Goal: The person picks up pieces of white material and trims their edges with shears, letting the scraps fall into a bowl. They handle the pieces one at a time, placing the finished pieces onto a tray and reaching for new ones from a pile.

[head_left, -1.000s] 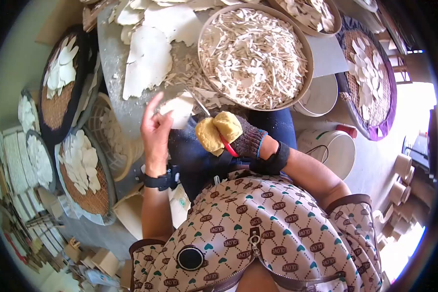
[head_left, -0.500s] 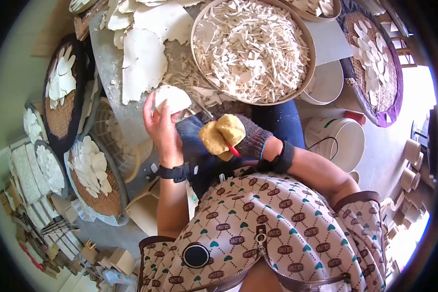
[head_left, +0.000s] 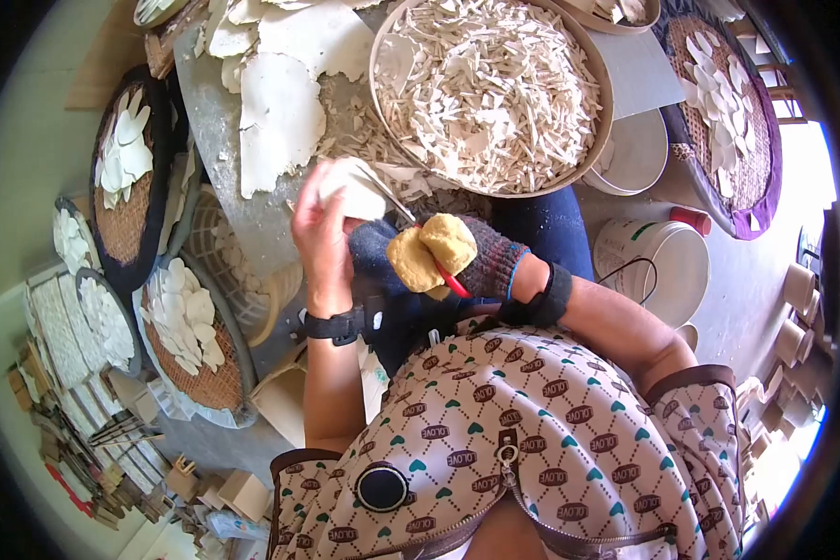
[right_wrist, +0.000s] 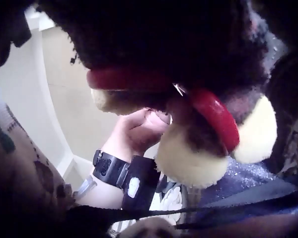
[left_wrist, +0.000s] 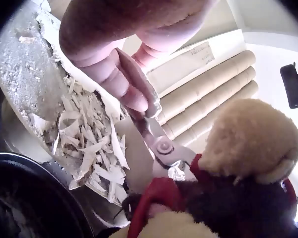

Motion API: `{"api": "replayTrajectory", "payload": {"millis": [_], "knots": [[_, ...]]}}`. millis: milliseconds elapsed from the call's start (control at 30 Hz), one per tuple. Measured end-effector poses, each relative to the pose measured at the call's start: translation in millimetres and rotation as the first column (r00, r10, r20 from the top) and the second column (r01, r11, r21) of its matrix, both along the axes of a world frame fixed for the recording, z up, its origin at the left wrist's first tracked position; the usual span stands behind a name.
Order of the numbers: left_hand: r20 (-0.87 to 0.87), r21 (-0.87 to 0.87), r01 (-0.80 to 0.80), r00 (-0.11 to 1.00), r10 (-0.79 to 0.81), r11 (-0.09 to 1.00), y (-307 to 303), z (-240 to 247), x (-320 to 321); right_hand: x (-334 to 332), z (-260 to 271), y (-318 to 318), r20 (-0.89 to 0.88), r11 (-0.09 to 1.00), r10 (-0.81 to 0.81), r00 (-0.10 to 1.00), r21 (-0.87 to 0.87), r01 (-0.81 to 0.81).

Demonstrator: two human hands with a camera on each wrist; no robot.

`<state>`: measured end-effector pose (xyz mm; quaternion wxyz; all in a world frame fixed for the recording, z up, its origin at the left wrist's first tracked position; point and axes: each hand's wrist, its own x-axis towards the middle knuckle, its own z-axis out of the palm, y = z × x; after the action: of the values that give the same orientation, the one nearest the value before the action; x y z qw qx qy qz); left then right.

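Observation:
My bare left hand (head_left: 323, 250) pinches a flat, off-white piece (head_left: 357, 190) with a curved edge, fingers on one side and thumb on the other. My right hand (head_left: 491, 265), in a dark knit glove with yellow spongy pads (head_left: 432, 252) at the fingers, grips red-handled scissors (left_wrist: 164, 147). Their metal blades point up and left, right at the lower edge of the piece in the left wrist view. In the right wrist view the red handles (right_wrist: 213, 116) loop round the gloved fingers, and the blades are hidden.
A wide round tray (head_left: 608, 121) heaped with off-white offcuts stands on the grey table (head_left: 217, 140). Large irregular sheets (head_left: 280, 121) lie at its left. Round woven trays with cut pieces stand on both sides. White buckets (head_left: 658, 271) are at the right of the legs.
The left hand first tipped the piece up and turned it, then brought it back against the scissor blades. The right hand with the scissors has shifted only slightly in view.

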<state>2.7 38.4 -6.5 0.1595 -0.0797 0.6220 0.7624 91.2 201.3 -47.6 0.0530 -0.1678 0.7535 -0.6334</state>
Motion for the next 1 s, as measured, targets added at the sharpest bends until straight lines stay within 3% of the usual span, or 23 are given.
{"api": "replayTrajectory", "payload": {"millis": [100, 167, 267, 367, 467, 533, 600, 700, 867, 1000], "knots": [[0.048, -0.010, 0.093, 0.995, -0.092, 0.996, 0, 3, 4, -5, -2, 0, -0.014, 0.999, -0.034, 0.999, -0.028, 0.034], [0.080, -0.032, 0.106, 0.991, -0.104, 0.994, -1, 3, 2, -6, 4, 2, -0.121, 0.989, -0.035, 0.992, 0.136, 0.052], [0.089, -0.013, 0.104, 0.991, -0.102, 0.995, -1, -3, 1, 0, 3, 0, 0.184, 0.991, -0.044, 0.982, -0.114, 0.066], [0.094, -0.020, 0.159, 0.983, -0.156, 0.987, -5, -3, -1, 1, 5, 1, 0.236, 0.989, -0.033, 0.971, -0.135, 0.066], [0.092, -0.063, 0.203, 0.976, -0.197, 0.977, -12, -6, -3, -5, -1, 0, 0.143, 0.971, 0.016, 0.990, -0.240, 0.019], [0.110, -0.139, 0.257, 0.964, -0.243, 0.956, -17, -4, -4, -7, -5, 0, 0.014, 0.989, -0.029, 0.999, -0.148, 0.031], [0.100, -0.133, 0.288, 0.956, -0.276, 0.948, -15, 3, -4, -9, -1, -1, -0.165, 0.981, -0.115, 0.980, 0.135, 0.138], [0.076, -0.123, 0.266, 0.963, -0.258, 0.956, -13, 7, -3, -12, -1, 0, -0.097, 0.990, -0.111, 0.989, 0.080, 0.118], [0.053, -0.033, 0.136, 0.990, -0.134, 0.990, -1, -5, 8, -12, 4, 4, -0.182, 0.972, -0.131, 0.975, 0.171, 0.163], [0.068, 0.014, 0.223, 0.972, -0.223, 0.975, -2, 0, 4, -9, 4, 7, -0.173, 0.976, -0.103, 0.980, 0.170, 0.133]]}}
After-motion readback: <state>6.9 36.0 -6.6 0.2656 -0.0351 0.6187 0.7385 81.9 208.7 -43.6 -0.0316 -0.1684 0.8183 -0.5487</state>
